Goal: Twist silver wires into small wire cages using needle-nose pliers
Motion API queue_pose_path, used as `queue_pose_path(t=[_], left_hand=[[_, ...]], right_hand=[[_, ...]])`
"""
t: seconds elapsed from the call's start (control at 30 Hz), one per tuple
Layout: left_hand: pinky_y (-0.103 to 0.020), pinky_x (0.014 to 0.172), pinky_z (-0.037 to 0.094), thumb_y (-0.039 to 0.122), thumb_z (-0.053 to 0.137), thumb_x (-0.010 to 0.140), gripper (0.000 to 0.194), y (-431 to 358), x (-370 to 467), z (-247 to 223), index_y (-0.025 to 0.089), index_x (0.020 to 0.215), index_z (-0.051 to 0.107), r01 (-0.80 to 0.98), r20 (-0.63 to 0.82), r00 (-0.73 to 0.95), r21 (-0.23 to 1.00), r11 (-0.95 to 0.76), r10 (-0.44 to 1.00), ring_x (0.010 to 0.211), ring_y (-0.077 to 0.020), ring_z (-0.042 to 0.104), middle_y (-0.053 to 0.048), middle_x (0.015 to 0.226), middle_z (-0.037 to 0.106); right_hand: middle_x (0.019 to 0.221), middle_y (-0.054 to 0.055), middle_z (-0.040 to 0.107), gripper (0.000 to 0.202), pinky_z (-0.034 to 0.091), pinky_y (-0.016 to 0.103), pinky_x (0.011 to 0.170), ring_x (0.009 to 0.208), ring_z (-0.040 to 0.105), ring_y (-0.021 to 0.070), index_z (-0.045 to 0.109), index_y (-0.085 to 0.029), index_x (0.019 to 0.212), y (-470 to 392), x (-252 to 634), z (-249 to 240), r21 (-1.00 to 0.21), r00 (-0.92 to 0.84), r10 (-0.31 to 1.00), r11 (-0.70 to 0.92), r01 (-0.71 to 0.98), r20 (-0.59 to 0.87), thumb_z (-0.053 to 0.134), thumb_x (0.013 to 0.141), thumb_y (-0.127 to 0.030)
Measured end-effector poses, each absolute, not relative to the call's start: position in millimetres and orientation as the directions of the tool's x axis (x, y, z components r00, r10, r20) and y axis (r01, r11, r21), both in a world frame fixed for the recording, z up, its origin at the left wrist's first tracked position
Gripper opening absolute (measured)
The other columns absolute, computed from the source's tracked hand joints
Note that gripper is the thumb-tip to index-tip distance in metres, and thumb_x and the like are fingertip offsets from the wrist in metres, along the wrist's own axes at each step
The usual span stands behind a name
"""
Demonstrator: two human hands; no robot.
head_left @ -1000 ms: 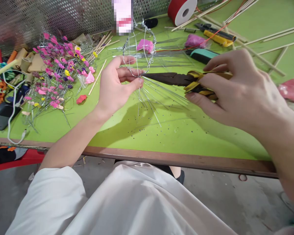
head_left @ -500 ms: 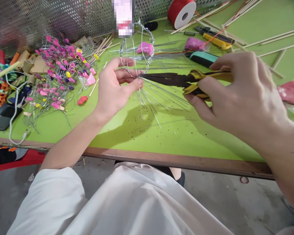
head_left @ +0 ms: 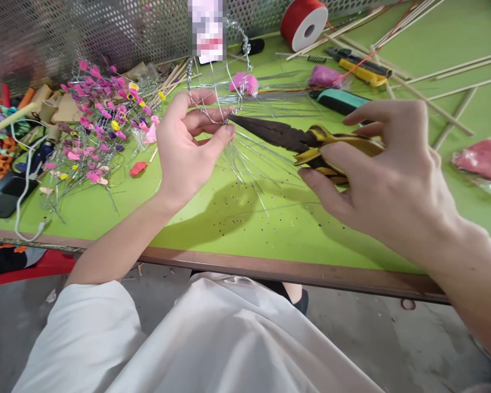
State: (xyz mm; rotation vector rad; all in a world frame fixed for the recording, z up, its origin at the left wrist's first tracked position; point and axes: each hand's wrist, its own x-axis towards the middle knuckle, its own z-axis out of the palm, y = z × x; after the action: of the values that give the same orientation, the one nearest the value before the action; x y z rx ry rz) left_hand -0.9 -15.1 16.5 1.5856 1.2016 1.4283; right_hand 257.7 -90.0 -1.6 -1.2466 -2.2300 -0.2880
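My left hand point(head_left: 190, 147) pinches a twisted silver wire frame point(head_left: 189, 76) between thumb and fingers. The frame rises above my fingertips in an open loop, with thin straight wires crossing inside it. In my right hand point(head_left: 396, 169) are long-nose pliers point(head_left: 270, 132) with yellow-and-black handles. The pliers' tip is at the wire by my left thumb; whether the jaws grip it is too small to tell. Loose thin wires point(head_left: 253, 188) fan out on the green table below.
Pink wire-stemmed flowers point(head_left: 102, 109) are heaped at the left, near a phone point(head_left: 6, 194). Behind stand a red spool point(head_left: 303, 24) and a metal mesh point(head_left: 139, 27). A green-handled tool point(head_left: 341, 103), cutter point(head_left: 364, 71), sticks point(head_left: 454, 120) and pink bag point(head_left: 485, 161) lie right.
The wire frame and my left hand have shifted slightly left, and the frame leans differently. My right hand has moved a little left, the pliers now slanting more steeply down from the tip.
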Motion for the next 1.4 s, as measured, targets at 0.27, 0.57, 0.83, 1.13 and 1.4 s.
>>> queue_pose_path(t=[0.27,0.57,0.83,1.13,1.4], left_hand=[[-0.035,0.082,0.067,0.016,0.088,0.079,0.038,-14,-1,18,0.027,0.107,0.064,0.245,0.334,-0.01,0.915,-0.321,0.943,0.102,-0.0228,0.081,0.0,0.095,0.081],[-0.045,0.103,0.062,0.018,0.086,0.081,0.038,-30,0,31,0.026,0.111,0.064,0.176,0.231,0.002,0.958,-0.228,0.973,0.132,-0.0305,0.071,-0.004,0.107,0.081],[-0.048,0.09,0.065,0.02,0.089,0.081,0.036,-27,-4,28,0.031,0.105,0.064,0.234,0.349,0.016,0.91,-0.343,0.937,0.108,-0.0276,0.074,0.001,0.103,0.084],[-0.042,0.109,0.062,0.026,0.084,0.087,0.036,-32,0,28,0.03,0.114,0.062,0.243,0.257,-0.005,0.938,-0.248,0.966,0.135,-0.0287,0.068,-0.001,0.119,0.081],[-0.048,0.111,0.061,0.02,0.085,0.084,0.035,-18,0,16,0.026,0.11,0.062,0.137,0.211,-0.024,0.969,-0.206,0.977,0.133,-0.0284,0.072,-0.002,0.11,0.081]], right_hand=[[0.152,0.023,0.045,0.03,0.066,0.061,0.091,0.116,0.066,0.0338,0.063,-0.02,0.097,-83,267,-10,-0.19,-0.399,0.707,0.597,0.779,0.584,0.052,0.11,-0.044],[0.16,0.029,0.034,0.029,0.062,0.065,0.103,0.111,0.065,0.0343,0.068,-0.015,0.107,-81,273,-7,-0.238,-0.419,0.762,0.582,0.778,0.495,0.055,0.108,-0.041],[0.154,0.033,0.038,0.024,0.066,0.06,0.073,0.1,0.069,0.0371,0.061,-0.015,0.101,-90,265,3,-0.062,-0.453,0.769,0.533,0.844,0.451,0.055,0.105,-0.037],[0.129,0.027,0.058,0.026,0.055,0.043,0.051,0.097,0.073,0.0413,0.055,-0.02,0.095,-106,242,-1,-0.007,-0.339,0.834,0.38,0.925,0.434,0.043,0.106,-0.039],[0.103,0.015,0.061,0.032,0.042,0.033,0.055,0.086,0.065,0.0297,0.055,-0.023,0.09,-99,241,-3,-0.061,-0.32,0.882,0.362,0.93,0.347,0.04,0.108,-0.045]])
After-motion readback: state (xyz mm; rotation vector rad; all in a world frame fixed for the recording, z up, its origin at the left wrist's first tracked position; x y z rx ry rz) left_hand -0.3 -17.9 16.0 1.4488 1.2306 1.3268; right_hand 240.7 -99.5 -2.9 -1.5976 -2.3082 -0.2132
